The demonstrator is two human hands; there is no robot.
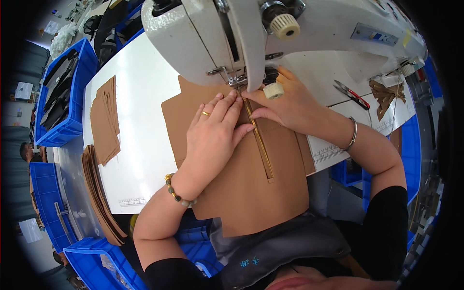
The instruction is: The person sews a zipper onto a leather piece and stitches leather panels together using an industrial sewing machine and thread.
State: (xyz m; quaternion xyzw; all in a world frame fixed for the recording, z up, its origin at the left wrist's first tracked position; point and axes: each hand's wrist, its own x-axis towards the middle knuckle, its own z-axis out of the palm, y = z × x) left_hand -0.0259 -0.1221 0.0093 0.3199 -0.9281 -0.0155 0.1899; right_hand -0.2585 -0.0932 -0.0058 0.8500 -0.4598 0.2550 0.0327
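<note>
A brown cut panel (227, 198) lies under the white sewing machine's head (193, 43) and hangs over the table's near edge. A zipper with gold-coloured teeth (261, 150) runs down a narrow slot in it, its far end under the presser foot (238, 81). My left hand (212, 130) rests flat on the panel left of the zipper, fingertips close to the foot and thumb at the zipper's edge. My right hand (290, 104) lies on the right side, its index finger near the foot and its thumb beside the zipper. Its fingers are apart; some are partly hidden behind a machine knob.
Brown pieces (105, 121) lie stacked on the white table (140, 96) at left, with long brown strips (96, 198) at its edge. Red-handled snips (353, 94) and brown scraps (385, 96) lie at right. Blue crates (72, 118) stand around. Other people appear at far left.
</note>
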